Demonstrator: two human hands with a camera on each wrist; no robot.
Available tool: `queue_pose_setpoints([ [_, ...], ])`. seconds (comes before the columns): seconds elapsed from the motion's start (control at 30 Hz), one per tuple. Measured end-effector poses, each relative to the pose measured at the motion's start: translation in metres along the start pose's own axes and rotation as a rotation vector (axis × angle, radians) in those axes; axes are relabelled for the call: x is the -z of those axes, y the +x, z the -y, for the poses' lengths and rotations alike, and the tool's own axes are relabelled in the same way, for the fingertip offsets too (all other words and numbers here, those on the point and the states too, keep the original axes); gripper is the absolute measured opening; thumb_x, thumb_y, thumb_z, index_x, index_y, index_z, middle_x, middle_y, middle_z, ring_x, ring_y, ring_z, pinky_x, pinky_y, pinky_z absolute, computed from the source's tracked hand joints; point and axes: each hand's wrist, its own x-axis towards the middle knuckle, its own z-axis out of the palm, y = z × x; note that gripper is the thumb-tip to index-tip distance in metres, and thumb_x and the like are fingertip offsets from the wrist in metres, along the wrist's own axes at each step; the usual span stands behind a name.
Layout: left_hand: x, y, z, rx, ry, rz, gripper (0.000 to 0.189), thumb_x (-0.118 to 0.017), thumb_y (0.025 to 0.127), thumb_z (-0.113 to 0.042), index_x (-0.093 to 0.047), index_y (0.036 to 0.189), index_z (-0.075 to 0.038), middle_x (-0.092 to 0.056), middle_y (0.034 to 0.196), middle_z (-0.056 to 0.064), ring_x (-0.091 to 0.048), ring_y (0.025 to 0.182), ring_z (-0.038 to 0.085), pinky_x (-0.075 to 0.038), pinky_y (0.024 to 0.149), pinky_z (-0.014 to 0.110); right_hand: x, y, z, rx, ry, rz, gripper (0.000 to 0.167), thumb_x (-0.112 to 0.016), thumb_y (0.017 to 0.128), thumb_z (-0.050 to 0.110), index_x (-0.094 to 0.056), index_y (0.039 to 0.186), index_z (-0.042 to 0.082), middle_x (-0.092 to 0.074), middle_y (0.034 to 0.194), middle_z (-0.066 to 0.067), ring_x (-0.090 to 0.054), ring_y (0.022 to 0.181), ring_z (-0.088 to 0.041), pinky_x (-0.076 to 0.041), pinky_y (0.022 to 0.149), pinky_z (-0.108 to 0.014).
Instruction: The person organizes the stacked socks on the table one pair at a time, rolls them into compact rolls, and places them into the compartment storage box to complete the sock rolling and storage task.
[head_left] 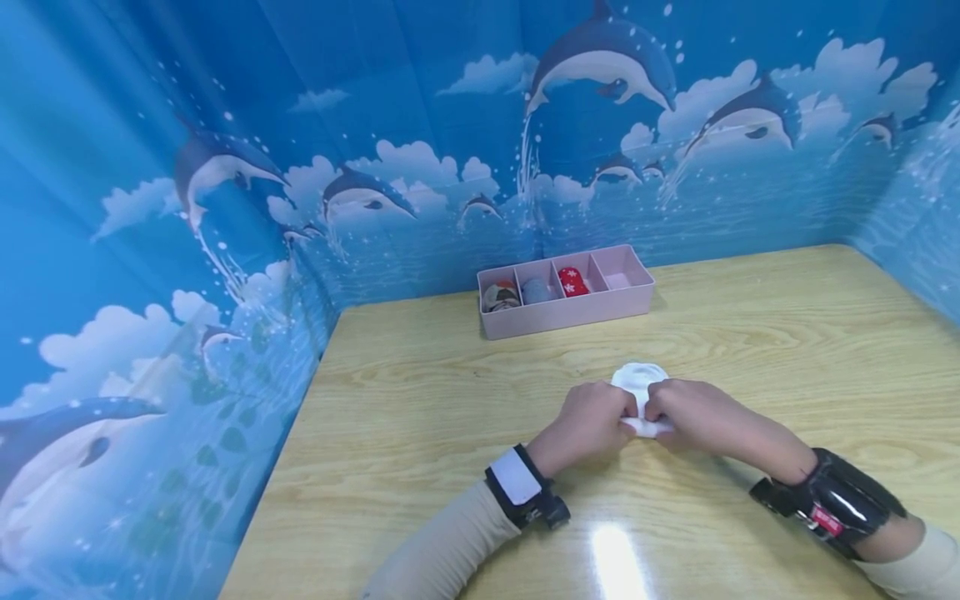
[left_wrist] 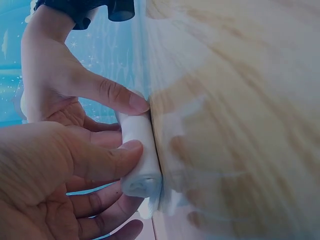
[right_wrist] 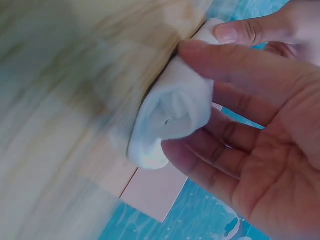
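A white sock (head_left: 637, 377), partly rolled up, lies on the wooden table between my two hands. My left hand (head_left: 592, 421) grips the near rolled edge from the left, its thumb on top and its fingers behind the roll. Close beside it, my right hand (head_left: 697, 412) pinches the right part of the same roll. In the left wrist view the roll (left_wrist: 140, 155) is a tight white cylinder along the tabletop. The right wrist view shows its spiral end (right_wrist: 172, 112) at the fingertips. A loose, rounded flap extends beyond my hands.
Toward the back of the table (head_left: 405, 375) stands a pink divided box (head_left: 570, 318). Its compartments hold a multicoloured roll (head_left: 501, 295), a grey-blue roll (head_left: 536, 291) and a red roll with white flowers (head_left: 573, 282). A dolphin-print curtain (head_left: 420, 167) hangs behind and at the sides.
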Motion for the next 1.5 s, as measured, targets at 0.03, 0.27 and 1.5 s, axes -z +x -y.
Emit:
queue_pose_setpoints([
  [0.03, 0.0004, -0.0001, -0.0003, 0.001, 0.003, -0.001, 0.011, -0.075, 0.089, -0.024, -0.079, 0.099, -0.026, -0.073, 0.086, -0.017, -0.059, 0.070, 0.003, -0.035, 0.055, 0.018, 0.0002, -0.0003, 0.0000, 0.010, -0.006, -0.006, 0.028, -0.085, 0.072, 0.003, -0.064, 0.065, 0.021, -0.049, 0.069, 0.011, -0.036, 0.061, -0.003, -0.034, 0.054, -0.020],
  [0.27, 0.0028, -0.0011, -0.0001, -0.003, -0.002, 0.000, 0.011, -0.076, 0.089, -0.025, -0.079, 0.099, -0.026, -0.074, 0.087, -0.016, -0.062, 0.074, 0.004, -0.036, 0.056, 0.018, -0.0002, -0.0014, 0.0009, 0.067, -0.040, -0.051, 0.031, -0.086, 0.073, 0.004, -0.063, 0.061, 0.022, -0.045, 0.069, 0.011, -0.034, 0.062, -0.002, -0.032, 0.054, -0.019],
  [1.5, 0.0006, -0.0016, -0.0017, -0.001, 0.003, 0.012, 0.012, -0.075, 0.090, -0.022, -0.077, 0.102, -0.025, -0.073, 0.090, -0.015, -0.062, 0.078, 0.002, -0.038, 0.060, 0.015, -0.0054, 0.0033, 0.0025, -0.033, -0.023, -0.059, 0.036, -0.080, 0.068, -0.010, -0.061, 0.072, 0.020, -0.054, 0.071, 0.010, -0.043, 0.064, -0.004, -0.037, 0.055, -0.021],
])
